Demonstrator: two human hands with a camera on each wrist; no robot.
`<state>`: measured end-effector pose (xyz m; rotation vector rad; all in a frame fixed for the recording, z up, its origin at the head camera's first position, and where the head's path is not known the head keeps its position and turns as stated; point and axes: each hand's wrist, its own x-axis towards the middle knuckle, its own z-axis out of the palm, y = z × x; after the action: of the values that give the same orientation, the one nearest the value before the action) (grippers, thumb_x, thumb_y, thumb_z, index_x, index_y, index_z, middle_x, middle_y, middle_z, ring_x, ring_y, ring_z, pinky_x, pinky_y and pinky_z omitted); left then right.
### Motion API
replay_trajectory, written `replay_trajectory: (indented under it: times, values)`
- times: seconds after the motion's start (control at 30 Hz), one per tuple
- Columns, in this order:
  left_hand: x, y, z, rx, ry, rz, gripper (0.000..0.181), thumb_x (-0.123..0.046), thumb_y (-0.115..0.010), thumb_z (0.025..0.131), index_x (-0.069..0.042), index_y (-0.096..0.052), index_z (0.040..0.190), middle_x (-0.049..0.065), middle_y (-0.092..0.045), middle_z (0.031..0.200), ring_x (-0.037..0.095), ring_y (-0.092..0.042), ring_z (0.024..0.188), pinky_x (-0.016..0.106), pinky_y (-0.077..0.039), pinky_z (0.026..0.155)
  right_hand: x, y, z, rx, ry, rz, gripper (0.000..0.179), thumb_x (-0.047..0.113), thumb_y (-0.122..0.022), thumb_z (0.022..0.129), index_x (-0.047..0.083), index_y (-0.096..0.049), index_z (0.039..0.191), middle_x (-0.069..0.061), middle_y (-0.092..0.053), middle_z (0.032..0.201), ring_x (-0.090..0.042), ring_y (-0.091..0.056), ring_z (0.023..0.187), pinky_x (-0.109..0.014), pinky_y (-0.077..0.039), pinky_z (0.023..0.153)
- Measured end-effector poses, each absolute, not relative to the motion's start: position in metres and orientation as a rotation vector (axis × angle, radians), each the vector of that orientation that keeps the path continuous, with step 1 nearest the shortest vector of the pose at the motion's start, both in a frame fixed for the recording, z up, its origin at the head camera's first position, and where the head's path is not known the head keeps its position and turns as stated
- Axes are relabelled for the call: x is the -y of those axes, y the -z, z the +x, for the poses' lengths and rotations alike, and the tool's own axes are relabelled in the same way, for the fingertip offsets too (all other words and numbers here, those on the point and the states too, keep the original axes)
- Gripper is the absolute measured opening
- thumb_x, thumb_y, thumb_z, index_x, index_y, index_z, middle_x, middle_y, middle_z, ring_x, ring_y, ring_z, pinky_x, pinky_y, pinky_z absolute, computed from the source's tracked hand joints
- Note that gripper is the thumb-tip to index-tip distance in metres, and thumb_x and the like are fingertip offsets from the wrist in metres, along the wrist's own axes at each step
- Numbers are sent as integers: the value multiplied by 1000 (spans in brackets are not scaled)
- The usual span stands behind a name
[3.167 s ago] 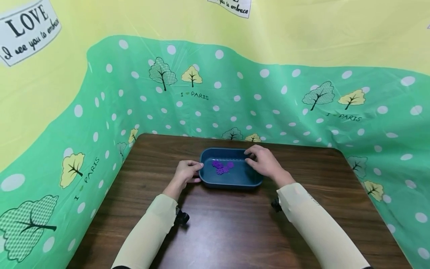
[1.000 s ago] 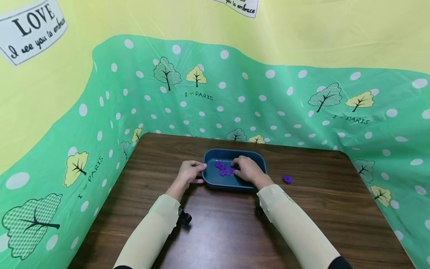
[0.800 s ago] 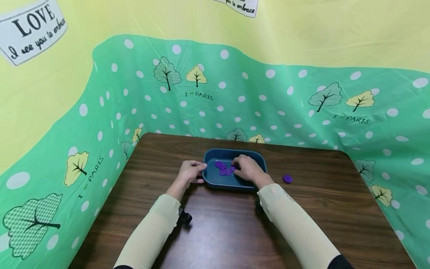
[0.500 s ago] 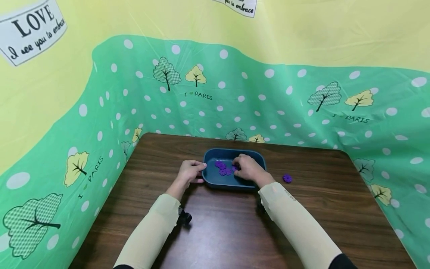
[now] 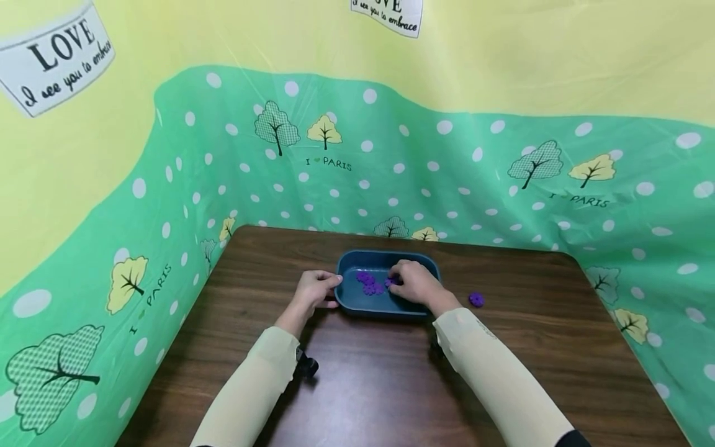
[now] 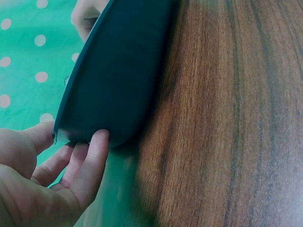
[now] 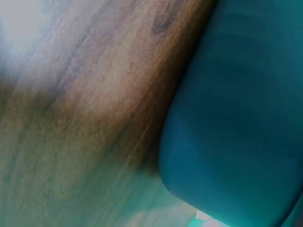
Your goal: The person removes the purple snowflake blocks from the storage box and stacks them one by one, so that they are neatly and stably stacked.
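A dark blue, deep rectangular tray (image 5: 385,307) sits on the table, holding several purple flower-shaped pieces (image 5: 368,284) toward its left half. My left hand (image 5: 313,290) grips the tray's left end; in the left wrist view its thumb is at the rim and its fingers lie against the outer wall. Reaching inside the tray, my right hand (image 5: 414,282) pinches one purple flower-shaped piece, partly covered by the fingers. One more purple piece (image 5: 476,299) lies on the table right of the tray. The right wrist view shows the tray's outer wall (image 7: 227,118), not the fingers.
The dark wooden table (image 5: 380,379) carries the tray near its far edge. Green and yellow patterned cloth (image 5: 447,161) hangs behind the table and along its sides. Small black cameras are strapped at both wrists, such as the left wrist camera (image 5: 307,365).
From the tray's right rim, my right hand has moved in to the purple pieces, then slightly right with one. A purple piece now lies on the table at right. My left hand keeps its grip.
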<state>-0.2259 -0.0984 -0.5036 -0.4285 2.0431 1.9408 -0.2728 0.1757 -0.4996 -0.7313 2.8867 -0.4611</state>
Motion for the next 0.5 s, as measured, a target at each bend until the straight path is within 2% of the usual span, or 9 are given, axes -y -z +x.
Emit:
replay_trajectory:
  times: [0.17, 0.5]
  values:
    - [98, 504, -225, -2045, -1938, -428, 29, -21, -70, 100, 1, -69, 118, 22, -68, 112, 30, -71, 96, 41, -67, 73, -181, 495, -270, -2897, 560, -771, 24, 25, -78, 92, 11, -76, 112, -4, -71, 108, -19, -67, 96, -40, -62, 84]
    - [97, 502, -223, -2040, -1949, -412, 29, -21, -71, 99, 2, -69, 118, 25, -67, 114, 35, -71, 100, 42, -67, 74, -195, 483, -261, -2932, 700, -878, 21, 19, -79, 92, 8, -77, 110, -6, -73, 108, -21, -69, 97, -41, -62, 84]
